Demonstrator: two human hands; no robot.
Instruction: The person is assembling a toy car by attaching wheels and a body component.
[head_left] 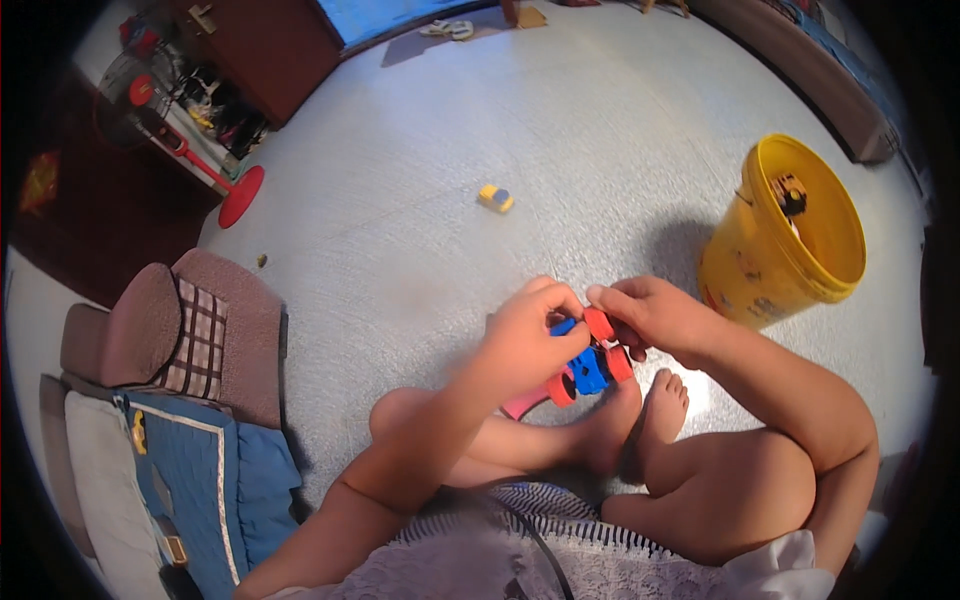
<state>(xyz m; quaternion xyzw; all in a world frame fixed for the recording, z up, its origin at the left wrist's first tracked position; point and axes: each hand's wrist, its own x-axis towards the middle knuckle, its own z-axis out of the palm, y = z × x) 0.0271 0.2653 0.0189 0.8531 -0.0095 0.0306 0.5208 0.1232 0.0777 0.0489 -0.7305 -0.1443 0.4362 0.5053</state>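
Note:
Between my hands, above my bare feet, is a blue toy car [590, 372] with chunky red wheels and black hubs. My left hand [530, 335] is closed round its left side, fingers curled over the blue body. From the other side my right hand [655, 312] pinches the car by a red wheel [599, 324] at its far end, thumb on top. My fingers hide part of the car. Below it a flat pink piece [524, 402] shows in part by my leg; I cannot make out what it is.
A yellow bucket [725, 262] with toys inside stands to the right. Ahead on the floor lies a small yellow toy car [495, 198]. On the left are a brown cushioned seat [245, 330] and blue quilted cloth [195, 475]; beyond them stands a red fan base [241, 197].

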